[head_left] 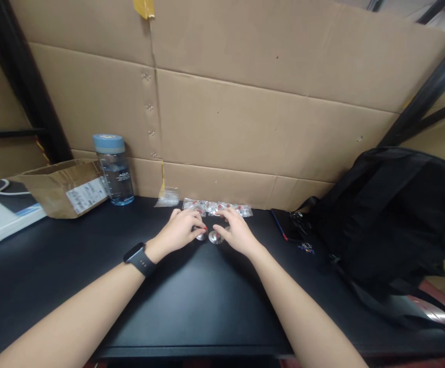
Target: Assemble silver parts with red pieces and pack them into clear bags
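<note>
Two small shiny silver discs with red bits at their middles, which look like finger cymbals, are on the black table between my hands. My left hand (182, 227), with a dark watch on its wrist, is closed, thumb and forefinger pinching the red part of the left finger cymbal (201, 236). Over the right finger cymbal (215, 238) hovers my right hand (237, 232), its thumb and forefinger apart. Whether that thumb touches the disc I cannot tell. Just beyond my fingers lie several clear plastic packets (241, 210) of similar silver-and-red pieces.
At the left stand a blue-lidded water bottle (118, 176), an open cardboard box (59, 186) and a white power strip (7, 225). A small clear bag (168, 198) lies by the cardboard wall (222, 128). To the right are a dark flat pouch (289, 226) and a black backpack (391, 220).
</note>
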Tool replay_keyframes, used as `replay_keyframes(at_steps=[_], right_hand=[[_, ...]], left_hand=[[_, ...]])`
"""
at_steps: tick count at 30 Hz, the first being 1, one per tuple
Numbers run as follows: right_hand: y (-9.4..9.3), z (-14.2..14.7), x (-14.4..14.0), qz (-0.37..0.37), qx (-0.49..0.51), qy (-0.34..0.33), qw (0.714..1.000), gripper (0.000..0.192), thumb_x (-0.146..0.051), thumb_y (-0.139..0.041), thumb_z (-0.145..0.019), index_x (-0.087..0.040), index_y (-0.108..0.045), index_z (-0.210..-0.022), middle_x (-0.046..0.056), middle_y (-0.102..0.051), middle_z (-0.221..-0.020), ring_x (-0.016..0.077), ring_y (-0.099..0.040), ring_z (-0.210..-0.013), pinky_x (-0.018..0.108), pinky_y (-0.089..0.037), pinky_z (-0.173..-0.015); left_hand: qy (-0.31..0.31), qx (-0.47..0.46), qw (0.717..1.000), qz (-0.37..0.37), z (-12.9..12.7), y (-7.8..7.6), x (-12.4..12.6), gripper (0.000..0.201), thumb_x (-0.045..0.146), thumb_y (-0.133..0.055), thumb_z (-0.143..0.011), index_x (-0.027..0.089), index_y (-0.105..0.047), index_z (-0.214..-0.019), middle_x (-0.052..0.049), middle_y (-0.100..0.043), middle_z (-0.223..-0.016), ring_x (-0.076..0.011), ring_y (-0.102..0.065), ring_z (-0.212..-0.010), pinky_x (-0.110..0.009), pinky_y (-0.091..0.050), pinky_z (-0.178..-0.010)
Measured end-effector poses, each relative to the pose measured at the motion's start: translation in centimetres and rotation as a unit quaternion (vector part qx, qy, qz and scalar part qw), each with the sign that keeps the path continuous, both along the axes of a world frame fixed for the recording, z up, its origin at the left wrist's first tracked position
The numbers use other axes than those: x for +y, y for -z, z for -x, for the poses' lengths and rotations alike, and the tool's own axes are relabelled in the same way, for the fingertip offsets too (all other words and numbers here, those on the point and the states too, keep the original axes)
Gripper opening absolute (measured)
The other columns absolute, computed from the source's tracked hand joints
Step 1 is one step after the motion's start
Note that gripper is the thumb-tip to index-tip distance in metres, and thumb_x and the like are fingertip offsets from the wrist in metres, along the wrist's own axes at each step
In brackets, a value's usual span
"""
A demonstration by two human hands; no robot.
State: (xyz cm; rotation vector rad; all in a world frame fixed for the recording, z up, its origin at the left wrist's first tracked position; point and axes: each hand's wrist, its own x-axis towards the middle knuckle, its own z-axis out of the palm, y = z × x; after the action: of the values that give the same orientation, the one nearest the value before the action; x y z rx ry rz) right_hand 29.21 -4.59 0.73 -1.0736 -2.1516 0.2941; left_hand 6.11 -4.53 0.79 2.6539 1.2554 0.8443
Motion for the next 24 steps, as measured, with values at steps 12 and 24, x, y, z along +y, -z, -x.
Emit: replay_keyframes(at_steps=[12,24], right_hand=[[0.1,-0.5,0.1,0.044,-0.085,0.011,0.995,0.01,-0.018,-0.058,-0.092,-0.023,-0.065,-0.086,0.003,-0.07,-0.091,0.0184,-0.063,-0.082,0.028,-0.044,-0.073],[0.5,1.4,-0.2,0.171,0.229,-0.088,0.954,0.017,-0.037,-0.057,-0.096,-0.02,-0.056,-0.094,0.005,-0.066,-0.096,0.0175,-0.071,-0.079,0.028,-0.056,-0.068]], left_hand=[[-0.032,-0.062,0.997,0.032,0.2,0.1,0.3,0.019,0.036,-0.055,-0.097,0.025,-0.07,-0.092,0.0,-0.078,-0.091,-0.0201,-0.07,-0.086,-0.033,-0.04,-0.088],[0.092,-0.303,0.929,0.191,-1.6,0.9,0.4,0.02,0.037,-0.06,-0.095,0.018,-0.065,-0.093,-0.005,-0.074,-0.097,-0.02,-0.071,-0.094,-0.032,-0.051,-0.091]])
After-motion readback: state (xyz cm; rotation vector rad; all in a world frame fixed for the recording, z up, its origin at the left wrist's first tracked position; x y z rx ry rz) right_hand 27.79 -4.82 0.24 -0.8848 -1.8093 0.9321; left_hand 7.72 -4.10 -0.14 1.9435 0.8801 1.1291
